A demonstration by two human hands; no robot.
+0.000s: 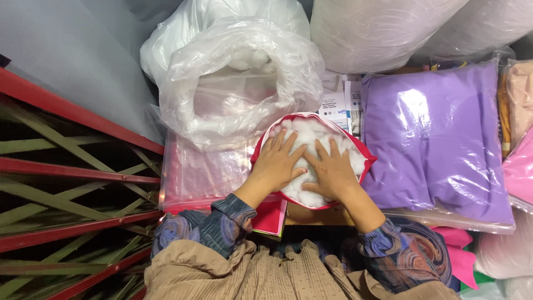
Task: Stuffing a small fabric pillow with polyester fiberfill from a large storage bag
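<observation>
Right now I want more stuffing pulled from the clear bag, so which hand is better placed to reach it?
Likely the left hand: it presses the white stuffing on the side nearest the open clear bag. The right hand lies farther away, toward the purple packaged cushion.

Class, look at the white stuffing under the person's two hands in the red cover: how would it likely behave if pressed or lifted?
The white stuffing looks fluffy, so it probably squashes and springs back. It bulges around the left hand and right hand, suggesting softness. Likely light for its bulk; the red cover seems floppy.
</observation>
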